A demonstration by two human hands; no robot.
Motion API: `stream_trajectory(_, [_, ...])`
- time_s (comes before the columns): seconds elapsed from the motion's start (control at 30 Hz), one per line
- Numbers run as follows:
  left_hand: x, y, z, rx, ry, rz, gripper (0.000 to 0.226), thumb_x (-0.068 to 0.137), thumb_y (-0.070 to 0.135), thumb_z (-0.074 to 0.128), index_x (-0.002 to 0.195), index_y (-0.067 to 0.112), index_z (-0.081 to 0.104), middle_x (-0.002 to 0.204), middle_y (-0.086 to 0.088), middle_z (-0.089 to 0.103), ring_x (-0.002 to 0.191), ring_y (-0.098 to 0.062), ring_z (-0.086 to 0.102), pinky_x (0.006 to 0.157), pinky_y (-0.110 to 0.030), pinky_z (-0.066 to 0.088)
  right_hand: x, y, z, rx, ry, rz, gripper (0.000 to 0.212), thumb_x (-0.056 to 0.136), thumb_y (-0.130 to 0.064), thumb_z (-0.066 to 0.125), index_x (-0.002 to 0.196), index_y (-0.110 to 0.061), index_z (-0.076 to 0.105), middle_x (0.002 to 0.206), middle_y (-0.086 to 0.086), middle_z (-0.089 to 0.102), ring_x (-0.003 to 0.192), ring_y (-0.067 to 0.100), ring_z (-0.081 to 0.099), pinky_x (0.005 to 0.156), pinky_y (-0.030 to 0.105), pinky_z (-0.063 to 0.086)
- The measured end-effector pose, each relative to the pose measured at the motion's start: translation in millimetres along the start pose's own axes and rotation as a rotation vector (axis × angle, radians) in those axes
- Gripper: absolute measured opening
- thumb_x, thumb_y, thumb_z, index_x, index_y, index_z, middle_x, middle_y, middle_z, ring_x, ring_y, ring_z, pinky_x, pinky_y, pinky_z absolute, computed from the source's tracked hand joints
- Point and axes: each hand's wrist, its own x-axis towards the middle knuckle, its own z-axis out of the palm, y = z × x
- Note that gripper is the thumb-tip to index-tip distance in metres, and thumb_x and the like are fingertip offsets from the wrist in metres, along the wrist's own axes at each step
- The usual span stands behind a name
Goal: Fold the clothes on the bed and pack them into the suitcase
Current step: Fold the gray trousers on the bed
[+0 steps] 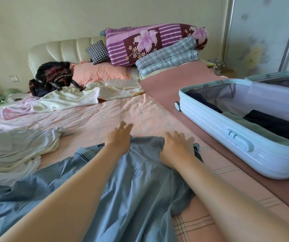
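Note:
A grey-blue polo shirt (pixel 136 186) lies spread on the pink checked bed sheet (pixel 140 112) in front of me, collar end away from me. My left hand (pixel 119 137) rests near the collar with fingers stretched forward. My right hand (pixel 177 149) presses flat on the shirt's far right shoulder, fingers straight. A light blue suitcase (pixel 227 130) lies open on the right of the bed, with folded dark and green clothes inside. A pale cream garment (pixel 14 149) lies crumpled to the left.
At the head of the bed lie a black bag (pixel 52 77), a pink pillow (pixel 101 71), a checked cushion (pixel 97 51), a purple floral quilt (pixel 154 42), and a plaid blanket (pixel 168 56). A rumpled cream blanket (pixel 70 100) lies across the middle. A wardrobe door (pixel 266 32) stands at right.

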Motion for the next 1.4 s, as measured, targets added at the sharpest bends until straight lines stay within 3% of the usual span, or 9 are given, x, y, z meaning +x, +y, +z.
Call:
stream_trajectory(0.13, [9.7,-0.1,7.0,0.100,-0.215,0.301,0.043,0.096,0.012,0.041,0.132,0.035,0.050,0.130,0.002,0.049,0.113,-0.029,0.058,0.085,-0.040,0.050,-0.5,16.6,9.6,0.049,0.004,-0.151,0.039,0.096,-0.025,0.038,0.135,-0.026,0.047,0.125,0.008,0.052,0.108,0.031,0.052,0.083,0.042,0.042])
stream_trajectory(0.27, [16.3,7.4,7.1,0.254,-0.072,0.211,0.032,0.094,0.001,0.043,0.118,0.016,0.056,0.118,-0.006,0.051,0.103,-0.029,0.059,0.075,-0.034,0.044,-2.6,28.3,1.0,0.057,0.080,-0.327,0.032,0.090,-0.008,0.045,0.118,-0.023,0.049,0.098,0.004,0.051,0.068,0.030,0.049,0.058,0.034,0.035])
stream_trajectory(0.43, [46.9,33.3,-4.0,-0.133,0.198,0.047,0.030,0.090,-0.008,0.046,0.114,0.002,0.059,0.115,-0.017,0.054,0.097,-0.035,0.058,0.082,-0.043,0.051,16.9,45.8,-5.4,-0.107,0.355,-0.199,0.021,0.067,0.005,0.076,0.071,-0.013,0.066,0.075,0.006,0.046,0.055,0.019,0.030,0.045,0.024,0.014])
stream_trajectory(0.53, [51.9,51.7,7.2,-0.315,0.051,0.051,0.049,0.092,0.003,0.053,0.140,0.010,0.045,0.137,-0.018,0.044,0.121,-0.038,0.050,0.098,-0.044,0.045,22.1,53.6,4.3,-0.225,0.287,-0.152,0.021,0.089,-0.004,0.055,0.095,-0.017,0.070,0.105,0.004,0.058,0.093,0.025,0.052,0.070,0.033,0.039])
stream_trajectory(0.67, [37.8,44.3,23.9,-0.417,-0.146,0.120,0.066,0.098,0.018,0.053,0.156,0.023,0.021,0.164,-0.004,0.014,0.148,-0.027,0.023,0.119,-0.035,0.023,23.8,51.7,1.6,-0.289,0.163,-0.171,0.033,0.095,-0.015,0.041,0.120,-0.022,0.061,0.124,0.005,0.053,0.116,0.027,0.046,0.096,0.041,0.034])
stream_trajectory(0.9, [11.3,-24.8,-10.1,-0.773,0.206,-0.043,0.034,0.099,0.000,0.034,0.112,0.020,0.058,0.122,-0.004,0.059,0.094,-0.019,0.060,0.066,-0.024,0.044,27.4,-18.6,0.3,0.038,0.094,-0.305,0.040,0.095,-0.018,0.047,0.132,-0.025,0.058,0.137,0.003,0.053,0.125,0.027,0.046,0.103,0.042,0.033])
stream_trajectory(1.1, [-33.1,-143.3,-18.7,-0.373,0.140,-0.144,0.039,0.090,-0.008,0.043,0.114,0.020,0.054,0.120,-0.003,0.057,0.100,-0.019,0.056,0.084,-0.034,0.050,34.7,-119.3,-4.1,0.249,0.028,-0.446,0.039,0.099,-0.016,0.043,0.135,-0.021,0.057,0.134,0.004,0.057,0.122,0.027,0.050,0.101,0.042,0.041])
stream_trajectory(1.2, [-59.1,-191.1,-17.6,-0.082,-0.132,-0.214,0.033,0.100,0.027,0.050,0.131,0.016,0.051,0.135,0.001,0.050,0.112,-0.022,0.055,0.094,-0.033,0.046,51.8,-162.3,-2.8,0.345,-0.029,-0.422,0.040,0.102,-0.022,0.041,0.142,-0.026,0.050,0.142,0.003,0.052,0.122,0.029,0.053,0.096,0.042,0.047])
stream_trajectory(1.4, [-94.9,-236.9,-12.6,-0.244,-0.143,-0.204,0.017,0.096,0.036,0.058,0.096,0.022,0.065,0.099,0.000,0.067,0.087,-0.018,0.058,0.072,-0.029,0.042,86.3,-213.1,10.8,0.230,-0.204,-0.355,0.051,0.098,-0.023,0.058,0.147,-0.032,0.047,0.145,0.002,0.054,0.125,0.029,0.055,0.093,0.037,0.048])
